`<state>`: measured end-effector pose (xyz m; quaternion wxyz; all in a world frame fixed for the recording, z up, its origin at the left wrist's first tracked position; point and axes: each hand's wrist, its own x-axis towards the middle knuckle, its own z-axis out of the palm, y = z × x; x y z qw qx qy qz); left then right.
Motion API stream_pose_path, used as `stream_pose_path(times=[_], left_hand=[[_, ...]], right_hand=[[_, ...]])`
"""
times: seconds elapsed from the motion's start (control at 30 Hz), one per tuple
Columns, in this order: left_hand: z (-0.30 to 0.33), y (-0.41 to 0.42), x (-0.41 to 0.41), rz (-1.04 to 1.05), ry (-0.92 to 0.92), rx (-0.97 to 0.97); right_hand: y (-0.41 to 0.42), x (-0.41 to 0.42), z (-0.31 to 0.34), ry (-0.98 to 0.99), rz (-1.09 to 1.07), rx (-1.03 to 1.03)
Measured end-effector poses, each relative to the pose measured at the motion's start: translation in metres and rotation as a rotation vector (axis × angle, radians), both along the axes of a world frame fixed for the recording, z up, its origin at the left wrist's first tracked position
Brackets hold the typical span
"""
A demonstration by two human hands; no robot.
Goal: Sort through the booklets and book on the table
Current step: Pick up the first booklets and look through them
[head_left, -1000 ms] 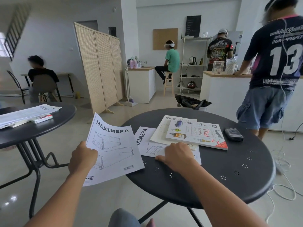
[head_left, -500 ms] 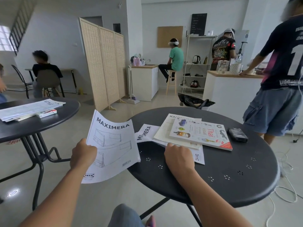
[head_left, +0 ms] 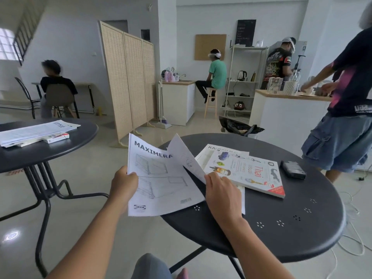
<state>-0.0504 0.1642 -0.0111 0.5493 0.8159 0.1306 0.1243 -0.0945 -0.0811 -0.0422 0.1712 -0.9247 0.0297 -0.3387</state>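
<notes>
My left hand [head_left: 123, 185] grips the left edge of a white MAXIMERA booklet [head_left: 161, 184], held over the left rim of the round black table [head_left: 291, 228]. My right hand [head_left: 222, 193] pinches a second white booklet [head_left: 185, 158] and lifts it, so it stands tilted against the first. To the right, a Thai book [head_left: 253, 172] with a red corner lies on top of another white booklet [head_left: 209, 154]. A further white sheet [head_left: 242, 200] shows under my right hand.
A small black device [head_left: 292, 169] lies on the table right of the book. A second black table [head_left: 50, 150] at left carries a stack of booklets [head_left: 36, 131]. A person in denim shorts [head_left: 340, 141] stands close at right. White cables [head_left: 354, 244] trail on the floor.
My right hand has picked up the second booklet from the table and raised it. My left hand has brought the MAXIMERA booklet rightward, closer to it.
</notes>
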Motion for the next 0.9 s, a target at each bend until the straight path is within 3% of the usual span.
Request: stream_pose_path(times=[0.2, 0.37, 0.53, 0.63, 0.73, 0.9], left_hand=[[-0.010, -0.043, -0.009, -0.087, 0.008, -0.060], [-0.016, -0.045, -0.014, -0.169, 0.075, -0.332], [-0.029, -0.042, -0.011, -0.110, 0.056, -0.179], [-0.029, -0.042, -0.010, -0.079, 0.049, -0.182], [-0.029, -0.044, -0.007, -0.032, 0.037, -0.157], [-0.030, -0.045, -0.005, -0.012, 0.038, -0.132]], right_hand=[[0.039, 0.002, 0.015, 0.114, 0.130, -0.073], [0.064, 0.000, 0.026, 0.284, 0.297, -0.045], [0.042, 0.000, 0.019, 0.286, 0.414, 0.253], [0.010, 0.009, 0.015, 0.290, 0.291, 0.047], [-0.015, 0.012, 0.004, 0.507, 0.260, -0.092], [-0.031, 0.004, -0.001, 0.521, 0.222, -0.035]])
